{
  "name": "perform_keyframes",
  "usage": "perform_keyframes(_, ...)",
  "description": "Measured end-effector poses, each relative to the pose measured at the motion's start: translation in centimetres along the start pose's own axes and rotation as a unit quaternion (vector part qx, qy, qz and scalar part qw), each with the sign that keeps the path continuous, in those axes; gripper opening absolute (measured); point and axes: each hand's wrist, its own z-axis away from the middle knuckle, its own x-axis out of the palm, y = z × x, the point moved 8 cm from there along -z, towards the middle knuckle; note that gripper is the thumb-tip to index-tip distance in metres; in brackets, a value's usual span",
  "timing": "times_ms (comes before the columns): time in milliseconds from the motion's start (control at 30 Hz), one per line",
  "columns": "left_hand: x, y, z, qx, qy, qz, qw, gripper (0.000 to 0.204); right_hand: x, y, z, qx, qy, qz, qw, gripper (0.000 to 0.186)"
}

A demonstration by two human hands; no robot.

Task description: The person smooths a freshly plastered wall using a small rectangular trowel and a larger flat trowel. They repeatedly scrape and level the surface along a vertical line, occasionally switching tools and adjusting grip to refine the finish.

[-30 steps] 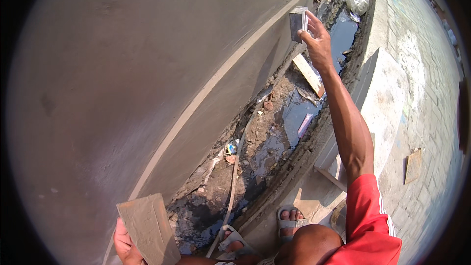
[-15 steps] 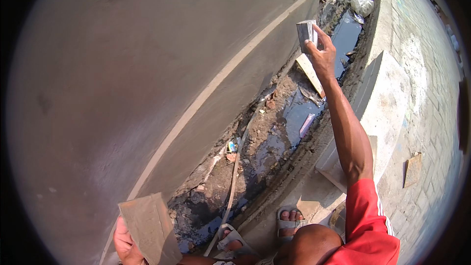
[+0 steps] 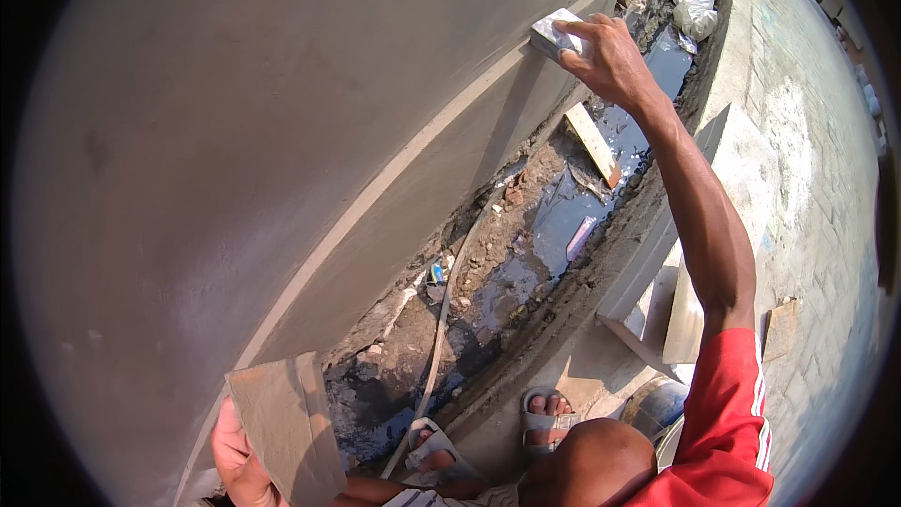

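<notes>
My right hand [image 3: 612, 58] grips a small rectangular block [image 3: 554, 30], pale on its upper face and grey along its side. Fingers lie over it and the thumb is on the near side. The block is at the far end of a light raised band [image 3: 375, 186] on the smooth grey-brown wall [image 3: 235, 131], seemingly touching it. Low at the left, my left hand [image 3: 240, 458] holds a flat square board [image 3: 282, 422] with a brownish, smeared face. Its fingers are partly hidden behind the board's edge, close to the wall.
Below the wall runs a ditch with dark water [image 3: 563, 225], rubble, litter and a short plank [image 3: 593, 145]. A long thin strip [image 3: 441, 329] lies along it. My sandalled feet [image 3: 547, 418] are at its edge. Right of it stand a pale slab [image 3: 741, 164] and a bucket [image 3: 655, 406] on paving.
My right hand has swung left with the block, from over the ditch to the wall's band, and the block has tipped flatter. The left hand and board have barely moved.
</notes>
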Motion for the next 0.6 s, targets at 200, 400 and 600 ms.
perform_keyframes(200,-0.5,-1.1,-0.9,-0.018,-0.036,0.014,0.999,0.064,-3.1,-1.3,0.0,-0.012,0.059,-0.127,0.99,0.048)
perform_keyframes(400,-0.9,-0.7,-0.5,-0.014,-0.014,0.024,1.0,0.063,-2.1,6.0,-2.7,0.02,0.046,-0.06,0.997,0.045)
perform_keyframes(600,-0.9,-0.8,-0.2,-0.018,0.013,0.029,0.999,0.063,-0.7,3.0,-2.4,-0.074,0.047,0.019,0.996,0.042)
